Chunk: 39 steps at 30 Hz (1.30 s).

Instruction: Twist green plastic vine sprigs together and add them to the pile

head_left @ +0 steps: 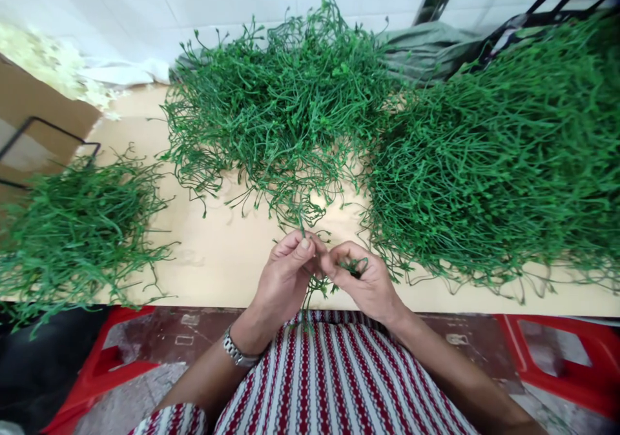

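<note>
Between thumb and fingers, my left hand [287, 273] pinches a thin green plastic stem [303, 221] whose upper end points away from me. My right hand [363, 277] is closed beside it, fingertips meeting the left fingers, with small green stem pieces [356, 266] showing in its curl. More thin sprigs [317, 286] hang below the two hands, over the table's near edge. Just beyond the hands lies a loose heap of green artificial stems [285, 99] with small budded tips. What exactly the fingertips press together is hidden.
A larger pile of green stems [494, 164] covers the right side of the table [213, 248]; a smaller pile [82, 228] lies at the left. Behind that stand a cardboard box [43, 93] and pale yellow flowers [43, 60]. Red stools [566, 357] stand below the near edge.
</note>
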Available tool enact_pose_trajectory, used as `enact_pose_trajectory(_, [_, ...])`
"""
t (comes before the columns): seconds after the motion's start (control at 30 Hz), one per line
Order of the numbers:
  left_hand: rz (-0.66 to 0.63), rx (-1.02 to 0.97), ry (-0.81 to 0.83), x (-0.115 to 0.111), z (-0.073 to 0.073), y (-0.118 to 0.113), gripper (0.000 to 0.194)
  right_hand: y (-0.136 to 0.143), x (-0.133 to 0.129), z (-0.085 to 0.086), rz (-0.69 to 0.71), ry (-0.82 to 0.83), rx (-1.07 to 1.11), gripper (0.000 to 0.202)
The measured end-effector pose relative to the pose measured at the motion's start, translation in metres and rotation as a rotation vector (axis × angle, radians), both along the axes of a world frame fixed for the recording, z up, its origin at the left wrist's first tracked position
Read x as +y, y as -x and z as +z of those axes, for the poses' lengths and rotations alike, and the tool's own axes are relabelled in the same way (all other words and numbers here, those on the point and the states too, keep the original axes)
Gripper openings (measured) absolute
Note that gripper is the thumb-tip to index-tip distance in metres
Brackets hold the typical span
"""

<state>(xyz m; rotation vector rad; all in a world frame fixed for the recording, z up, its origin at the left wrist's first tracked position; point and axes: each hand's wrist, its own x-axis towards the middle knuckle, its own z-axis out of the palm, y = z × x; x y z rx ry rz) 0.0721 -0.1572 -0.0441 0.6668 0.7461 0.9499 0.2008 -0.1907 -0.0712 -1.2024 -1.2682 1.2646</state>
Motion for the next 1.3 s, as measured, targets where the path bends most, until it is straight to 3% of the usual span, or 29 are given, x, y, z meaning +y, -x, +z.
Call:
enact_pose_trajectory(0.17, [-0.042,0.061,0.036,0.002,0.004,0.0,0.026,-0.009,0.002,0.006,0.265,-0.033,-0.092,0.005])
enact_pose_trajectory(0.23, [-0.074,0.077,0.059,0.004,0.005,0.001,0.026,-0.011,0.003,0.008,0.31,-0.083,-0.106,0.005])
enact_pose_trajectory(0.37, [-0.106,0.051,0.061,0.008,0.006,0.004,0.024,-0.008,0.002,0.006,0.301,-0.11,0.008,0.008])
enact_pose_trajectory(0.5, [-0.035,0.022,-0.003,0.01,0.007,0.005,0.023,0.001,0.0,-0.002,0.142,-0.039,0.1,0.014])
enact_pose_trajectory(0.63, [0.049,0.045,-0.061,0.01,0.006,0.001,0.02,0.006,0.0,-0.006,0.096,-0.008,-0.032,0.014])
enact_pose_trajectory(0.77, [0.093,0.055,-0.071,0.008,0.004,-0.003,0.019,0.005,0.0,-0.003,0.103,-0.085,-0.184,0.008])
enact_pose_trajectory(1.0, [0.067,0.021,-0.059,0.005,0.0,-0.003,0.018,-0.005,0.006,0.006,0.259,0.02,-0.242,0.01])
enact_pose_trajectory(1.3, [0.013,0.073,-0.105,0.001,-0.005,0.001,0.025,-0.01,0.015,0.017,0.447,-0.037,-0.615,0.007])
